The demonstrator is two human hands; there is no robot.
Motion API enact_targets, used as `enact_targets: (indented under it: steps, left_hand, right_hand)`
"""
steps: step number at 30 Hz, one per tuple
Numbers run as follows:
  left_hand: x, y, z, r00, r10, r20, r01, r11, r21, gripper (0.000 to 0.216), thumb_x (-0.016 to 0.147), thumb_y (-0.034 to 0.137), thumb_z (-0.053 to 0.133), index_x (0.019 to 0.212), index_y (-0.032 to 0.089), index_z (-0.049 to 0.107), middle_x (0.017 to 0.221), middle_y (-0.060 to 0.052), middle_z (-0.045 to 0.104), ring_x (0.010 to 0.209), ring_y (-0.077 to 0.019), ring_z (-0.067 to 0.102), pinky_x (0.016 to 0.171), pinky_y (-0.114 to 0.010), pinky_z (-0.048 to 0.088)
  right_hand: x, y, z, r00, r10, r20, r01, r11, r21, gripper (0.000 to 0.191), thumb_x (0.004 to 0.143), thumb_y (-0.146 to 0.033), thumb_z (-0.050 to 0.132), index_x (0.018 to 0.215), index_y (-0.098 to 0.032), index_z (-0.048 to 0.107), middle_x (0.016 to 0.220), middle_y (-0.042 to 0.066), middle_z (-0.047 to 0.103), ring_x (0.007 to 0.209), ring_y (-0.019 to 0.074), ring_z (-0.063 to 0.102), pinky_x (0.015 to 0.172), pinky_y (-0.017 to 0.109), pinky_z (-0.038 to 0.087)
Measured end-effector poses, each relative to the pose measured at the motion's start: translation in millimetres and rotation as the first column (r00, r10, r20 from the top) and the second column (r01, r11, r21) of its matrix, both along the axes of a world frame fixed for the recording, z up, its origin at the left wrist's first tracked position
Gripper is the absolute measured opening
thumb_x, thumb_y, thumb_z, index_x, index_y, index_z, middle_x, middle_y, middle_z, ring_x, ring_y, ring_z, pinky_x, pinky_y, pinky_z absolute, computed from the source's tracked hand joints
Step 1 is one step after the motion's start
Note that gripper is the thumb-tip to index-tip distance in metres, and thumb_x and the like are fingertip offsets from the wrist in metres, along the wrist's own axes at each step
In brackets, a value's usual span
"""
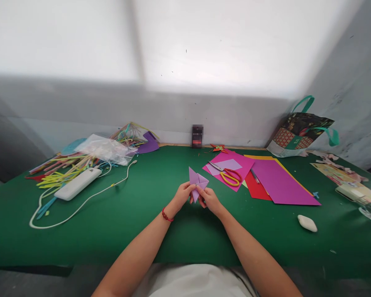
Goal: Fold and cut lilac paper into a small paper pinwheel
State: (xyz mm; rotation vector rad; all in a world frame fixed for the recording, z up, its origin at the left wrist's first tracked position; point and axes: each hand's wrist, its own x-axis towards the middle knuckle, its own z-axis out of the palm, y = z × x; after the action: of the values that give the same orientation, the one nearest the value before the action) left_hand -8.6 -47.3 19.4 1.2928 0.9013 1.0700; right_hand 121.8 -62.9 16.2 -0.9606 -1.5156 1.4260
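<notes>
A small folded sheet of lilac paper (202, 180), with pointed corners, is held up over the green table between both hands. My left hand (183, 195) pinches its left side, thumb on the front face. From the right, my right hand (210, 199) grips the lower edge, its thumb near the left one. Some fingertips are hidden behind the paper. Just beyond my right hand, scissors (230, 173) with red and yellow handles lie slightly open on a lilac sheet (233, 165) and a magenta sheet (216, 159).
Purple, red and yellow sheets (281, 181) overlap to the right. A white case (307, 223) sits nearer. Left, a white power bank (78, 184) with a cable lies by paper strips and a plastic bag (103, 148). A patterned bag (299, 132) leans at the back right.
</notes>
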Motion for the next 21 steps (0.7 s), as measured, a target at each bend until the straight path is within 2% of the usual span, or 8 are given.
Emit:
enact_targets:
  steps: [7, 15, 21]
  left_hand:
    - [0.4, -2.0, 2.7, 0.998, -0.039, 0.054, 0.040, 0.999, -0.029, 0.029, 0.069, 0.042, 0.055, 0.060, 0.015, 0.050, 0.043, 0.004, 0.050, 0.031, -0.0065, 0.042, 0.033, -0.019, 0.033]
    - [-0.5, 0.5, -0.7, 0.987, -0.154, 0.038, 0.155, 0.987, -0.031, 0.057, 0.071, 0.067, 0.046, 0.055, 0.013, 0.053, 0.041, -0.003, 0.053, 0.033, -0.0092, 0.045, 0.036, -0.022, 0.036]
    - [-2.2, -0.7, -0.1, 0.986, -0.165, -0.011, 0.165, 0.986, -0.025, 0.059, 0.075, 0.066, 0.043, 0.050, 0.013, 0.053, 0.039, -0.003, 0.051, 0.031, -0.0089, 0.043, 0.035, -0.022, 0.030]
  right_hand:
    - [0.9, -0.4, 1.7, 0.999, 0.018, -0.042, -0.020, 1.000, -0.024, 0.061, 0.073, -0.068, 0.044, 0.042, -0.016, 0.050, 0.026, -0.003, 0.038, 0.025, 0.0054, 0.027, 0.033, 0.022, 0.020]
    - [1.9, 0.1, 2.6, 0.997, 0.034, -0.072, -0.037, 0.998, -0.046, 0.057, 0.074, -0.062, 0.045, 0.043, -0.015, 0.053, 0.025, -0.003, 0.037, 0.023, 0.0050, 0.023, 0.032, 0.023, 0.017]
    - [2.7, 2.3, -0.7, 0.999, 0.021, -0.042, -0.023, 0.999, -0.042, 0.056, 0.074, -0.060, 0.044, 0.041, -0.016, 0.051, 0.024, -0.003, 0.036, 0.023, 0.0054, 0.023, 0.031, 0.023, 0.017]
